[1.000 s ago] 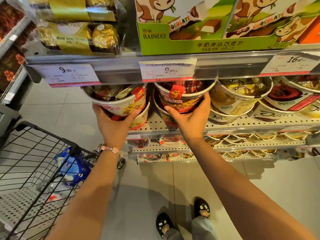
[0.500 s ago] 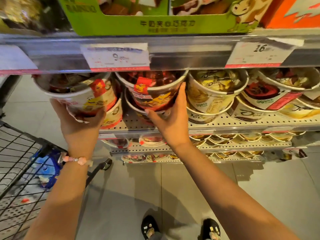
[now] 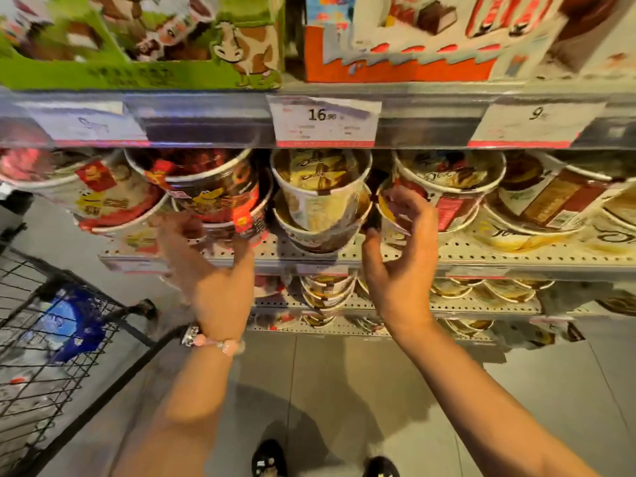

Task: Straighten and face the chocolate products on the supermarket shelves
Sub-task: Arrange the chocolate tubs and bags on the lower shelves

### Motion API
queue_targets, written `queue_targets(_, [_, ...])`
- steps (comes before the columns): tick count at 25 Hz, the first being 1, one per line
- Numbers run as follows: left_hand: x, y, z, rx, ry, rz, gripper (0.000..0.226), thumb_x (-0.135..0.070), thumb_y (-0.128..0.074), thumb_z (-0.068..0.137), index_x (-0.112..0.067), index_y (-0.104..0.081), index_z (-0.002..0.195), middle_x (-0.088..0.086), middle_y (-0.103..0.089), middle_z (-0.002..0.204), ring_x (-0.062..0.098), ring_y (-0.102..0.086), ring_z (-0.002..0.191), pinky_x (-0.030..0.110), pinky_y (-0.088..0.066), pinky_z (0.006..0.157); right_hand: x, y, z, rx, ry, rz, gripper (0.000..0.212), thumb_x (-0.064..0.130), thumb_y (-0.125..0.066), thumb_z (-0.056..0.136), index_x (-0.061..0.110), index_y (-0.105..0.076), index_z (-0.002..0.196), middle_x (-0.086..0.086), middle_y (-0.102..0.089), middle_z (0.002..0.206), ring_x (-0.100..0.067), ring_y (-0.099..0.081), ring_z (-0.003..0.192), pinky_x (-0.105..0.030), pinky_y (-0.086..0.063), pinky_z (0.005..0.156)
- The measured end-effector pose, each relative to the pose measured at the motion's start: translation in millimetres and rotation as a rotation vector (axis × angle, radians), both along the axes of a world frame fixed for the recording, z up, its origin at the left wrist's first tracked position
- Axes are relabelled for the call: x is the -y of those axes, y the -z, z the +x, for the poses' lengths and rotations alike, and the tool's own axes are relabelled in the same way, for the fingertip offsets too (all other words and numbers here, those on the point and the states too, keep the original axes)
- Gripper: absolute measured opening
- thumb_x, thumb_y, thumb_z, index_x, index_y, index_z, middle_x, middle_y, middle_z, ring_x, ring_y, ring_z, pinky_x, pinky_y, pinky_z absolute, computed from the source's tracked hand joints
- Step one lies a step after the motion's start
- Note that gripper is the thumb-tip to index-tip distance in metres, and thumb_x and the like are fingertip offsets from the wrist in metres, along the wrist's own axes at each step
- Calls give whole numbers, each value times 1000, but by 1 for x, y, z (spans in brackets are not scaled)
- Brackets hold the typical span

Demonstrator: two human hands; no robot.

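Hands point(image 3: 220, 290) blurred beneath chocolate tubs point(image 3: 321, 197)

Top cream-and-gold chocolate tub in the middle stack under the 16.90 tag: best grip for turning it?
Grip the cream-and-gold paper tub by its side wall below the rim, from the front, hands on opposite sides. It lies tipped forward, nested in the tub below, with neighbours close either side.

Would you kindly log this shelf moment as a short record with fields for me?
setting: supermarket shelf of stacked chocolate tubs
left hand: blurred, under the red tubs, grip unclear
right hand: fingers loosely curled beside a pink-labelled tub, holding nothing
between the hands: stacked yellow tubs, the top one tilted
price tag above: reads 16.90
upper shelf: green cow box, orange and white box
lower left: wire trolley with a blue pack
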State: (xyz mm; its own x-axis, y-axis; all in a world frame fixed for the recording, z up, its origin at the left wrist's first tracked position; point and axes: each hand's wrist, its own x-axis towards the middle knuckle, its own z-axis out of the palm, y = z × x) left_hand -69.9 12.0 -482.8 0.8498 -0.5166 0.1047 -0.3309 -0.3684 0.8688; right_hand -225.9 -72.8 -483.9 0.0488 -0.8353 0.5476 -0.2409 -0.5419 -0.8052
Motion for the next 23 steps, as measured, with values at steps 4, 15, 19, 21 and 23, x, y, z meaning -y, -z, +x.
queue_targets(4, [28,-8,-47,-121,144,163,62,-57,-55,81,4,-58,89,21,-66,101,36,-61,97,41,-44,84,24,6,-40,-75,274,13,69,5,-72,74,-8,-35,131,-25,-38,131,-34,-36,125,-42,-29,109])
queue_targets(15, [111,10,-73,122,19,-6,101,-45,-77,66,-4,-25,142,-2,-30,143,17,-26,133,9,-19,103,74,24,-41,-33,312,291,130,39,-89,48,5,-12,146,-15,-23,147,-23,-19,138,-20,-14,110])
queue_targets(19, [117,18,-59,-123,175,44,90,-61,-69,68,-16,-38,139,-1,-45,140,18,-37,132,6,-25,91,77,24,-42,-101,346,241,123,38,-91,46,4,-23,142,-14,-34,141,-25,-28,132,-38,-31,110])
queue_targets(21, [113,28,-47,-295,317,60,79,-61,-65,73,-14,-46,133,1,-53,131,19,-46,127,2,-39,80,81,24,-46,-93,314,251,119,36,-91,46,6,-25,140,-11,-37,138,-22,-33,130,-36,-34,108])
queue_targets(23, [104,32,-35,-216,278,20,86,-70,-68,61,-23,-45,130,-5,-53,132,13,-49,124,11,-43,93,84,22,-53,-56,258,306,116,36,-91,46,11,-26,139,-6,-40,136,-18,-40,128,-31,-38,107])
